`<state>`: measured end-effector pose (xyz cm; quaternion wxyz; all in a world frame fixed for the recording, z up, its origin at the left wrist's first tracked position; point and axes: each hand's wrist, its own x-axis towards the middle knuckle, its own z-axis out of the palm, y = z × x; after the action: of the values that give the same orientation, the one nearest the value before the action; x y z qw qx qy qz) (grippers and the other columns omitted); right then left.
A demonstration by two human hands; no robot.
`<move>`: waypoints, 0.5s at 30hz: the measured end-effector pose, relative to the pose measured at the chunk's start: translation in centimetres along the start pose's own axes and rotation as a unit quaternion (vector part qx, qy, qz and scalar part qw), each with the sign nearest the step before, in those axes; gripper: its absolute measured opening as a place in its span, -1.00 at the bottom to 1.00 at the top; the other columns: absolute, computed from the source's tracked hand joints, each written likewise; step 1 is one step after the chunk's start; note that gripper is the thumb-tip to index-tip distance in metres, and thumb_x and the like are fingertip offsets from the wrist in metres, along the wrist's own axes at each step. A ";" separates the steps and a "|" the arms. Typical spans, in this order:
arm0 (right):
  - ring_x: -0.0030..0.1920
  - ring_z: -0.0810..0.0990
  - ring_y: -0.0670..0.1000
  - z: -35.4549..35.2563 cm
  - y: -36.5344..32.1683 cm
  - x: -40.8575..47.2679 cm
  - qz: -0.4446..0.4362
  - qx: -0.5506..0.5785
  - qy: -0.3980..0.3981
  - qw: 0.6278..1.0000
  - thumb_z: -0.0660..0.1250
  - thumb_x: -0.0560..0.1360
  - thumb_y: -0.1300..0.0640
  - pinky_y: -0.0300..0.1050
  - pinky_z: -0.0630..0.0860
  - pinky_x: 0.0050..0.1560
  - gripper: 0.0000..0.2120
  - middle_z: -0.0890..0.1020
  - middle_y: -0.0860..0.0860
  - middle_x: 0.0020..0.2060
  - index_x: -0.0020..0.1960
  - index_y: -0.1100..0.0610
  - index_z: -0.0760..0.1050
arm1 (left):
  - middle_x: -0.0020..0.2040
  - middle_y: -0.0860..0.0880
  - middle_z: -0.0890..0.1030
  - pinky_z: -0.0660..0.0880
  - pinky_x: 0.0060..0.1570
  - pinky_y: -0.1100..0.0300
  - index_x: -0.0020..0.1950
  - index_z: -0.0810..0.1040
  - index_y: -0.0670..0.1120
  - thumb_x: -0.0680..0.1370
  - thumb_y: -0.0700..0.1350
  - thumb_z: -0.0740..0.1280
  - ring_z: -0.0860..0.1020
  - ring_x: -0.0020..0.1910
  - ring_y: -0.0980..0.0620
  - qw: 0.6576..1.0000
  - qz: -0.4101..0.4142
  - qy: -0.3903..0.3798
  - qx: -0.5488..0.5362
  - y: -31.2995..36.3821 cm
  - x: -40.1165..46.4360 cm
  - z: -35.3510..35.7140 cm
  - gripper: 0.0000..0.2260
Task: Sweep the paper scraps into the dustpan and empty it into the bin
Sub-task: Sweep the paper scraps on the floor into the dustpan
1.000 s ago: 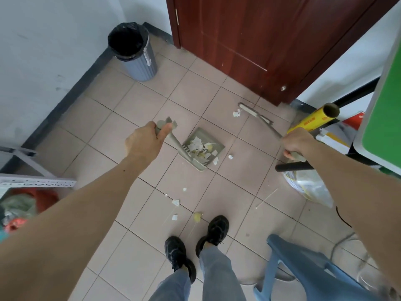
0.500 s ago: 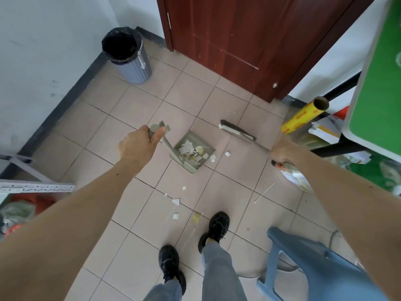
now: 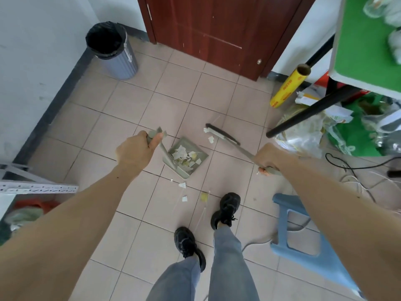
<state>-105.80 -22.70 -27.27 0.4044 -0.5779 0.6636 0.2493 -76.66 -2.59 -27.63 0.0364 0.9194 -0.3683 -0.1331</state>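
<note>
My left hand [image 3: 135, 151] grips the long handle of a grey-green dustpan [image 3: 200, 153] that rests on the tiled floor and holds several white and yellow paper scraps. My right hand [image 3: 267, 159] grips the handle of a broom, whose head [image 3: 221, 134] lies on the floor just right of the dustpan's open mouth. Two white scraps [image 3: 211, 139] sit at the broom head. More loose scraps [image 3: 182, 185] and a yellow scrap [image 3: 204, 196] lie behind the dustpan, near my black shoes. A grey bin [image 3: 112, 51] with a black liner stands in the far left corner.
A dark red door [image 3: 217, 29] is straight ahead. A blue plastic stool [image 3: 303, 246] stands at my right foot. A green table [image 3: 364, 40] with a black leg, a yellow roll [image 3: 288, 85], bags and cables crowd the right. A metal rack [image 3: 36, 187] juts in from the left.
The broom head has swept left and nearer, closing on the dustpan's mouth and pushing scraps along. My right hand came in with it. The dustpan has stayed on the floor.
</note>
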 end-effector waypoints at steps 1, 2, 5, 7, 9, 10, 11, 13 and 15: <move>-0.72 0.44 0.00 0.7 0.2 -0.8 -0.002 0.007 -0.007 1.000 0.22 0.59 0.28 -0.29 0.36 -0.62 -0.85 0.54 0.19 -0.45 -0.07 0.35 0.51 | -0.30 -0.10 0.50 0.40 -0.25 0.06 -0.15 0.37 -0.13 0.54 0.39 -0.01 0.49 -0.26 -0.16 1.000 -0.004 -0.001 -0.005 -0.3 -0.5 0.4 -0.43; -0.74 0.42 -0.01 1.3 0.4 -1.7 -0.007 0.005 -0.017 1.000 0.22 0.59 0.27 -0.30 0.35 -0.64 -0.85 0.54 0.18 -0.48 -0.09 0.33 0.50 | -0.28 -0.11 0.51 0.40 -0.24 0.06 -0.14 0.38 -0.13 0.54 0.39 -0.01 0.50 -0.25 -0.17 1.000 -0.010 -0.005 -0.014 -0.5 -0.9 0.7 -0.42; -0.74 0.40 0.00 2.2 1.0 -4.3 -0.033 -0.029 -0.061 0.997 0.17 0.59 0.30 -0.29 0.31 -0.65 -0.82 0.52 0.15 -0.59 -0.08 0.36 0.50 | -0.26 -0.11 0.52 0.39 -0.22 0.05 -0.11 0.39 -0.13 0.54 0.40 -0.03 0.50 -0.22 -0.17 0.999 -0.007 -0.018 -0.033 -0.3 -1.9 1.5 -0.41; -0.69 0.40 0.00 1.1 1.4 -5.8 -0.054 -0.036 -0.079 0.995 0.17 0.58 0.29 -0.24 0.34 -0.61 -0.77 0.52 0.18 -0.50 0.08 0.40 0.53 | -0.24 -0.13 0.53 0.38 -0.22 0.05 -0.09 0.39 -0.14 0.55 0.38 -0.03 0.50 -0.22 -0.17 0.999 0.005 -0.016 -0.032 0.3 -2.2 1.7 -0.41; -0.68 0.39 -0.01 -0.8 2.1 -6.9 -0.076 -0.039 -0.086 0.993 0.16 0.58 0.28 -0.25 0.36 -0.61 -0.71 0.51 0.20 -0.43 0.20 0.40 0.52 | -0.23 -0.14 0.55 0.38 -0.24 0.05 -0.08 0.41 -0.15 0.55 0.38 -0.02 0.51 -0.22 -0.18 0.999 0.008 -0.013 -0.029 0.7 -2.4 1.6 -0.41; -0.65 0.39 -0.01 -1.7 2.7 -7.3 -0.085 -0.051 -0.086 0.991 0.16 0.59 0.27 -0.24 0.37 -0.59 -0.68 0.51 0.20 -0.43 0.24 0.39 0.52 | -0.23 -0.14 0.55 0.37 -0.25 0.05 -0.07 0.42 -0.16 0.55 0.38 -0.03 0.51 -0.22 -0.18 1.000 0.009 -0.011 -0.028 0.8 -2.6 1.6 -0.40; -0.63 0.39 -0.01 -2.8 3.2 -7.5 -0.088 -0.056 -0.085 0.991 0.17 0.59 0.26 -0.23 0.38 -0.58 -0.68 0.51 0.19 -0.44 0.27 0.37 0.51 | -0.24 -0.14 0.55 0.36 -0.26 0.06 -0.07 0.42 -0.16 0.55 0.39 -0.03 0.51 -0.23 -0.17 1.000 0.010 -0.011 -0.028 0.9 -2.8 1.5 -0.39; -0.63 0.38 -0.01 -4.6 4.6 -7.4 -0.073 -0.029 -0.087 0.993 0.19 0.61 0.23 -0.25 0.39 -0.57 -0.70 0.50 0.15 -0.47 0.28 0.29 0.52 | -0.25 -0.13 0.54 0.36 -0.25 0.05 -0.08 0.42 -0.16 0.54 0.39 -0.03 0.50 -0.24 -0.17 1.000 0.011 -0.009 -0.027 1.2 -3.2 1.6 -0.39; -0.65 0.39 -0.04 -5.8 6.0 -7.4 -0.054 -0.007 -0.086 0.995 0.21 0.63 0.21 -0.28 0.39 -0.60 -0.75 0.50 0.15 -0.46 0.26 0.24 0.52 | -0.24 -0.13 0.55 0.36 -0.25 0.06 -0.08 0.42 -0.16 0.54 0.39 -0.02 0.51 -0.22 -0.17 0.999 0.012 -0.011 -0.029 1.8 -3.8 1.7 -0.39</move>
<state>-112.98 -21.90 -18.86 0.4684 -0.5921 0.5926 0.2808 -80.94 -1.24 -28.13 0.0608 0.9119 -0.3755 -0.1538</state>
